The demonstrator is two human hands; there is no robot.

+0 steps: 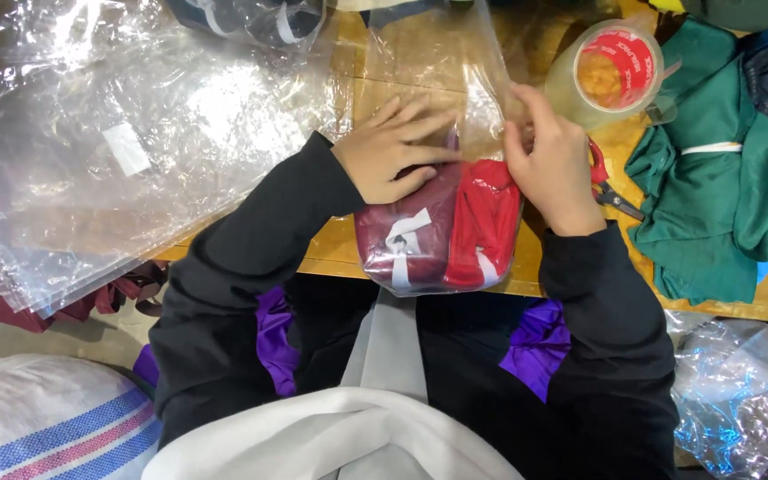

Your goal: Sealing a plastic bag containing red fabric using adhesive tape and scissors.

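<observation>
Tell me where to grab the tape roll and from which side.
Probably grip the tape roll across its outer rim, coming from the near side. It lies flat on the table with its round core hole facing up, beside the right hand. Green cloth crowds its right side, so that approach looks tighter.

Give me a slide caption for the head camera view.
Left hand presses a clear bag of red garments while right hand pinches its open end.
</observation>
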